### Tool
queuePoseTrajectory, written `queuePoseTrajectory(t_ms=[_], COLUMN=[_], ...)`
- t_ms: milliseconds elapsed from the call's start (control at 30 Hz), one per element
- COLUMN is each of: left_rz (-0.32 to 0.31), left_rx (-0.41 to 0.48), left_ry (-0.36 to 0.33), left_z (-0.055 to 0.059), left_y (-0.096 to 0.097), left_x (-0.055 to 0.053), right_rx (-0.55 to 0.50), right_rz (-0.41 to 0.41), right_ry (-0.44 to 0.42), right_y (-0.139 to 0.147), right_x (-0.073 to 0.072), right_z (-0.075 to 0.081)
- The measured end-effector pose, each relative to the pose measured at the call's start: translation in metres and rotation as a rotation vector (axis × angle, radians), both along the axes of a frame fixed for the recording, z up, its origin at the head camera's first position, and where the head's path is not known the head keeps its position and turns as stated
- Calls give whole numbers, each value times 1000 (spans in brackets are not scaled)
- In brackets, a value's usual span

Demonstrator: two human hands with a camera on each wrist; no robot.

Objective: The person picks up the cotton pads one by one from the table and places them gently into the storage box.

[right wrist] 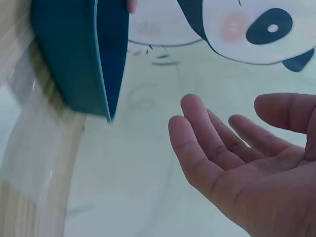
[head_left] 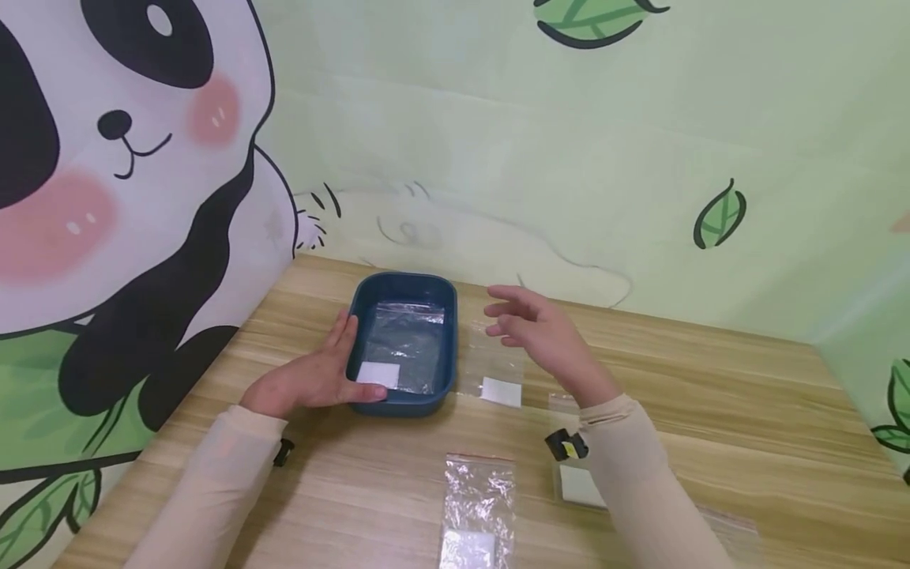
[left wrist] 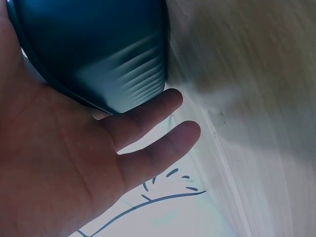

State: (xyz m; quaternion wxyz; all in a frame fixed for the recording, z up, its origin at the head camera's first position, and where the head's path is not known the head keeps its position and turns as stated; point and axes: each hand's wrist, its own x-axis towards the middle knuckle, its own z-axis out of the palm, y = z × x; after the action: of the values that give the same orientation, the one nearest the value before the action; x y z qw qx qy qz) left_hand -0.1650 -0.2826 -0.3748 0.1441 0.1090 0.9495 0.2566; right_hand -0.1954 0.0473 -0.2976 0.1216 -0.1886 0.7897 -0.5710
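Observation:
A dark blue rectangular box point(head_left: 455, 340) stands on the table, a clear zip bag point(head_left: 408, 340) with a white label patch lying inside it. My left hand point(head_left: 320, 375) rests against the box's left side, fingers straight along the wall and thumb across the near rim. Two of its fingers point(left wrist: 158, 158) stretch out past the box's ribbed outer wall in the left wrist view. To the right of the box, my right hand point(head_left: 533, 328) hovers with fingers loosely bent and nothing in them. Below it another clear zip bag point(head_left: 501, 391) with a white patch lies on the table.
Nearer me lies a third clear bag point(head_left: 479, 502). Further bags lie at the right, one point(head_left: 581, 486) partly covered by my right forearm and another point(head_left: 735, 529) at the lower edge. A panda-printed backdrop point(head_left: 455, 158) rises behind the wood-grain table point(head_left: 341, 482).

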Motion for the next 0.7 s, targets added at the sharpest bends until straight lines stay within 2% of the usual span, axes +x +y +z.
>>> queuePoseTrajectory(t_ms=[233,367,500,600,700], left_rz=[18,21,28,26,23], left_rx=[-5,-16,-23,-7,-7], left_ry=[10,1,15,32,24], left_z=[1,-2,-1,1,0], left_y=[-4,-5,-5,-2,1], left_x=[2,6,7,5,4], right_rx=[44,69,117,213,364], right_rz=[-6,0,2,-56,-145], right_ry=[86,127,170,149,63], right_y=[50,83,130,171,210], right_x=[19,38,59,74,89], right_z=[0,-2,-10,-19,-30])
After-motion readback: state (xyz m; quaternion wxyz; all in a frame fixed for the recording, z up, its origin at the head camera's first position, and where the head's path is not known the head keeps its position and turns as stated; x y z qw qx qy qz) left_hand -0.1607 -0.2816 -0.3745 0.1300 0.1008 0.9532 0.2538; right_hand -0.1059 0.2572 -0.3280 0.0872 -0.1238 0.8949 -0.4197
